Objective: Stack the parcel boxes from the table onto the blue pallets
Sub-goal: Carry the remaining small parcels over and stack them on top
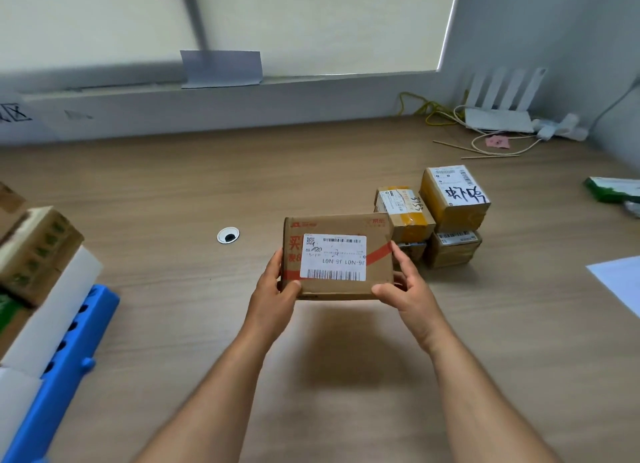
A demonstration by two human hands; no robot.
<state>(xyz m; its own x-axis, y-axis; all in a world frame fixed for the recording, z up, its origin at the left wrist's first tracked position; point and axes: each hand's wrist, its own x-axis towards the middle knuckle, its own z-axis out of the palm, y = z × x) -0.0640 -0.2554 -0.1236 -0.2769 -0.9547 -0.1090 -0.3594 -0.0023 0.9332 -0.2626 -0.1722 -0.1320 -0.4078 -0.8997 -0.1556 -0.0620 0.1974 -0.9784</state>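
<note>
A flat brown parcel box with a white shipping label and red print hangs above the middle of the wooden table. My left hand grips its left edge and my right hand grips its right edge. Behind it to the right stand several smaller taped boxes, some stacked on others. The blue pallet lies at the left edge of the view, carrying a white sheet and a brown box with green print.
A round cable grommet sits in the table left of the held box. A white router with cables lies at the back right corner. White paper and a green packet lie at the right edge. A wall ledge runs along the back.
</note>
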